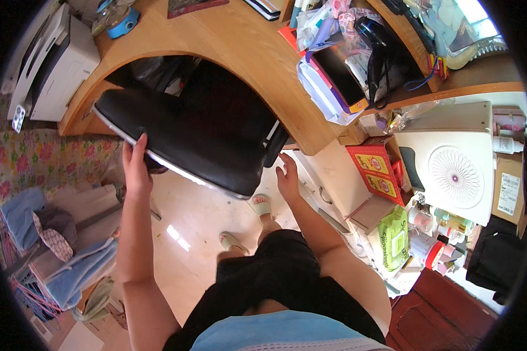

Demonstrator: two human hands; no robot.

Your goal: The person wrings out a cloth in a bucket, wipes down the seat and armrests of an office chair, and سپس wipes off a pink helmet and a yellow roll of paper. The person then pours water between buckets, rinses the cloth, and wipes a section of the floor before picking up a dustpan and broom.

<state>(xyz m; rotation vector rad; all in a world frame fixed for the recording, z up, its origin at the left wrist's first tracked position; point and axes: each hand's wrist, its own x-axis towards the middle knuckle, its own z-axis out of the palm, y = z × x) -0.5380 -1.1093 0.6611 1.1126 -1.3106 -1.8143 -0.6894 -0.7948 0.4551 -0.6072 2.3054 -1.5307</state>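
Note:
A black padded office chair point(193, 131) with a silver-grey trim along its back stands partly under the curved wooden desk point(246, 52). My left hand point(136, 164) grips the trimmed edge of its backrest, with a finger laid over the black padding. My right hand point(288, 175) is beside the chair's right armrest point(276, 147), fingers apart and holding nothing. Whether its fingertips touch the armrest I cannot tell. The desk top hides part of the chair's seat.
A white printer point(66, 66) stands at the far left. On the desk's right side are a smartphone point(338, 74) and a black hair dryer point(375, 48). Right of me, a red box point(373, 166), wet wipes point(393, 239) and bottles crowd a cabinet. A rack with clothes point(79, 272) stands left.

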